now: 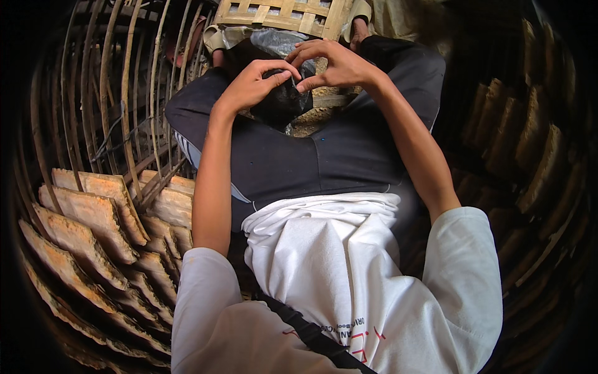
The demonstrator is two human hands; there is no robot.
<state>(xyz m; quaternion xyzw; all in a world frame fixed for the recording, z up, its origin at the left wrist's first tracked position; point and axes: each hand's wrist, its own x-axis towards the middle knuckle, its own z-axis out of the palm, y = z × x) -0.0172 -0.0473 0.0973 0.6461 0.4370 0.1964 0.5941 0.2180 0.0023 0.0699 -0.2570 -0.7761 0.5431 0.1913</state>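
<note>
My left hand [256,83] and my right hand [334,64] meet over a black plastic bag [283,103] between my bent legs. The left thumb and index finger are drawn close together at the top of the bag; whatever lies between them is too small to make out. The right fingers curve over toward the left fingertips, with the right thumb apart below them and the dark bag showing in the gap. Crumpled clear plastic [277,42] lies just beyond the hands. The bag's contents are hidden.
A woven bamboo lattice [280,14] stands right in front of me. Upright bamboo slats [103,81] form a rack on the left, above stacked rough-edged slabs [87,212]. Similar slabs [542,168] stand in shadow on the right. A flat wooden strip [333,100] lies beneath my hands.
</note>
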